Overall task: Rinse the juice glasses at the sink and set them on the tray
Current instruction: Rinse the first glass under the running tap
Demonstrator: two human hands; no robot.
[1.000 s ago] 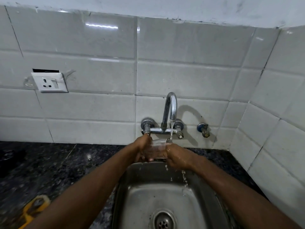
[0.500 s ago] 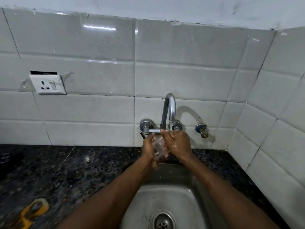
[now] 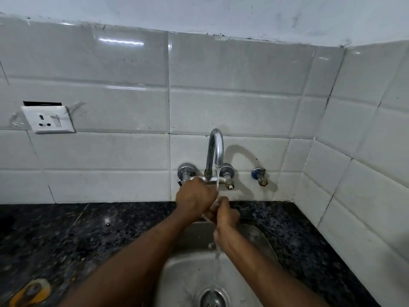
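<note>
Both my hands are clasped together under the chrome tap (image 3: 215, 151), over the back edge of the steel sink (image 3: 183, 273). My left hand (image 3: 194, 197) is on top, knuckles up near the tap's crossbar. My right hand (image 3: 225, 214) is just below and to the right, fingers curled. The clear juice glass (image 3: 205, 217) is almost fully hidden between them, so only a thin wet edge shows. Water (image 3: 217, 180) runs from the spout onto the hands and falls on into the drain (image 3: 213, 298). No tray is in view.
Dark speckled granite counter (image 3: 66, 231) flanks the sink on both sides. A white wall socket (image 3: 48, 119) sits on the tiles at left. A small blue-capped valve (image 3: 260, 175) sticks out right of the tap. A yellow object (image 3: 28, 292) lies at the bottom left.
My hands turned around the glass: the left hand rolled over the top and the right dropped underneath. The glass, clearly visible a second ago, is now covered. Water keeps running.
</note>
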